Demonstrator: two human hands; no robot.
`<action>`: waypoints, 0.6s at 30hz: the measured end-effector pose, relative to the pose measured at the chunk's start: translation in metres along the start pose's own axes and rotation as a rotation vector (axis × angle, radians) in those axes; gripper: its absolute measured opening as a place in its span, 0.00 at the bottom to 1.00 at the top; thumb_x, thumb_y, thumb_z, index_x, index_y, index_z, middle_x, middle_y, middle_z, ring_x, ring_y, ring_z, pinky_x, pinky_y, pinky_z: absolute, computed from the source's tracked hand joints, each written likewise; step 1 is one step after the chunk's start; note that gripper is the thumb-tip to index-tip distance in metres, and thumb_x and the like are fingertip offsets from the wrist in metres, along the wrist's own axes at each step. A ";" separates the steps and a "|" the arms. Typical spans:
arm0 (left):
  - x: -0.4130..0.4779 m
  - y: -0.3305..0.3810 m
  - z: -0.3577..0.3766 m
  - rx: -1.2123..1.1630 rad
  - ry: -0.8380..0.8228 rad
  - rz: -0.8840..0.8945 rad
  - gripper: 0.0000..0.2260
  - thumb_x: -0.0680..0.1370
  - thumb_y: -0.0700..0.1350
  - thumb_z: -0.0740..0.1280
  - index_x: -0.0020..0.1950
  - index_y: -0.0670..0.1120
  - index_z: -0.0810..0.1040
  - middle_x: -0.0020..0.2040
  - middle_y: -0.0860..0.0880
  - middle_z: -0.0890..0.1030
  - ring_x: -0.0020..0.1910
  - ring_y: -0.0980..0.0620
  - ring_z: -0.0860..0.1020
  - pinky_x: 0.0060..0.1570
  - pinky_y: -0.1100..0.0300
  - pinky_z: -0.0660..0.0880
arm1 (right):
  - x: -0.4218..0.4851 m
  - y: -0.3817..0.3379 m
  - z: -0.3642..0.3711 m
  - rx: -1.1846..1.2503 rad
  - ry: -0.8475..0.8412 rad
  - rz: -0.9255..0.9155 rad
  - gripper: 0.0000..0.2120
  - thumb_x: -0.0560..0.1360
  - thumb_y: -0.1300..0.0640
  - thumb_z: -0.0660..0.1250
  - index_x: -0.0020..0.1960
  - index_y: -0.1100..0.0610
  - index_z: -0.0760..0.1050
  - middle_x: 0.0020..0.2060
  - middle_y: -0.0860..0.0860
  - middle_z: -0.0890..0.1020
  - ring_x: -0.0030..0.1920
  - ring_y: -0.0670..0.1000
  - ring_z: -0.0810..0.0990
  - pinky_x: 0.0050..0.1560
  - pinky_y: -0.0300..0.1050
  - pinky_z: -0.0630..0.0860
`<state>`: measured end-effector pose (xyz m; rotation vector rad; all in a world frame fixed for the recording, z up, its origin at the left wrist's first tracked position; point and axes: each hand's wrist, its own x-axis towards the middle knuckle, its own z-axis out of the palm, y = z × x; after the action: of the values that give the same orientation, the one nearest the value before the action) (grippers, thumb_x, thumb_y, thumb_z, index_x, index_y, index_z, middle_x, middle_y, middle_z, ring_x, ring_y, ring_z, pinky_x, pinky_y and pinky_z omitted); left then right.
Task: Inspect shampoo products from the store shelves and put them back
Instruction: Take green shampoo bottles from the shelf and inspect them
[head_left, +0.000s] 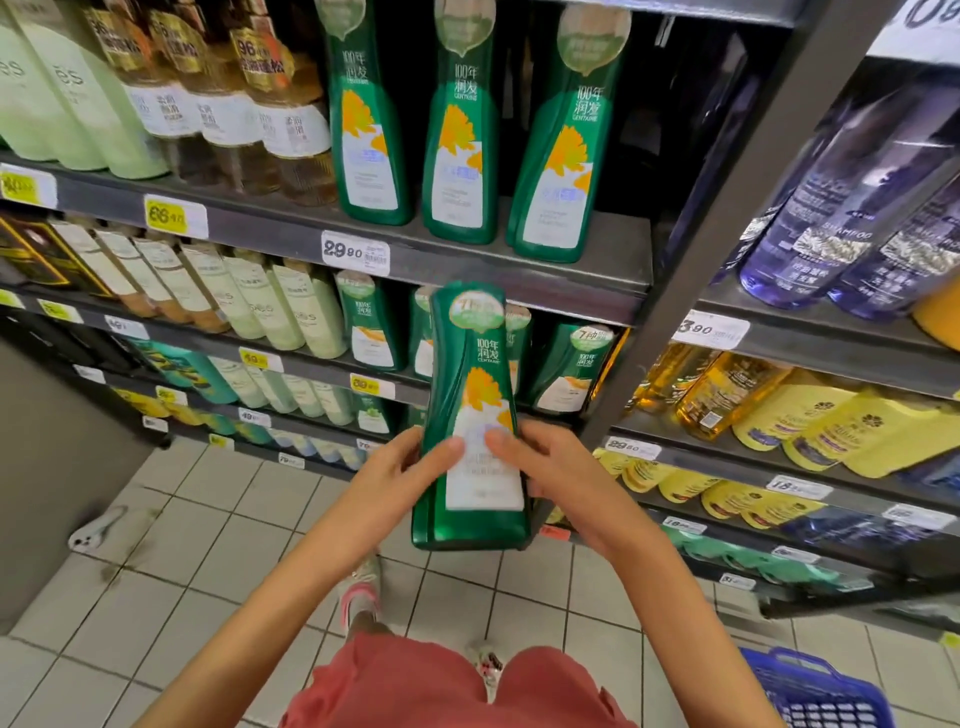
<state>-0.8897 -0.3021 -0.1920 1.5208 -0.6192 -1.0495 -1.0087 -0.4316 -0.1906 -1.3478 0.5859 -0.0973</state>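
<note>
A tall green shampoo bottle (470, 374) with an orange flower and a white label is held upright in front of the shelves, label facing me. My left hand (402, 470) grips its left side, thumb on the label. My right hand (553, 467) grips its right side, thumb also on the label. Three matching green bottles (460, 135) stand on the grey upper shelf (571, 270), above and behind the held one. More of the same stand one shelf lower (371, 332).
Pale green and amber bottles (218, 93) fill the shelves at left. Purple bottles (852, 208) and yellow pouches (810, 431) fill the right bay beyond a grey upright post (727, 218). A blue basket (815, 691) sits at lower right on the tiled floor (208, 545).
</note>
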 end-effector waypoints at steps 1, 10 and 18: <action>0.000 0.000 0.003 -0.096 -0.014 -0.107 0.18 0.70 0.56 0.65 0.54 0.47 0.79 0.48 0.49 0.85 0.48 0.52 0.83 0.41 0.64 0.79 | 0.002 -0.001 0.003 0.056 0.006 0.068 0.18 0.74 0.48 0.66 0.57 0.60 0.78 0.51 0.55 0.84 0.49 0.51 0.84 0.43 0.40 0.81; -0.003 0.004 0.004 -0.234 -0.032 -0.368 0.12 0.78 0.53 0.59 0.50 0.48 0.79 0.42 0.48 0.85 0.38 0.54 0.84 0.32 0.63 0.79 | 0.012 0.006 0.009 0.063 0.039 0.248 0.16 0.77 0.46 0.63 0.52 0.57 0.80 0.51 0.58 0.84 0.49 0.54 0.84 0.48 0.43 0.80; 0.000 -0.002 0.013 0.079 0.055 0.076 0.14 0.77 0.39 0.63 0.59 0.54 0.71 0.55 0.55 0.80 0.50 0.64 0.79 0.45 0.72 0.74 | 0.000 0.027 0.008 0.005 0.185 -0.194 0.15 0.76 0.53 0.63 0.63 0.48 0.71 0.56 0.44 0.82 0.56 0.44 0.81 0.55 0.39 0.77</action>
<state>-0.9009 -0.3080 -0.1933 1.5769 -0.6811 -0.9320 -1.0118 -0.4179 -0.2149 -1.3972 0.6083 -0.3843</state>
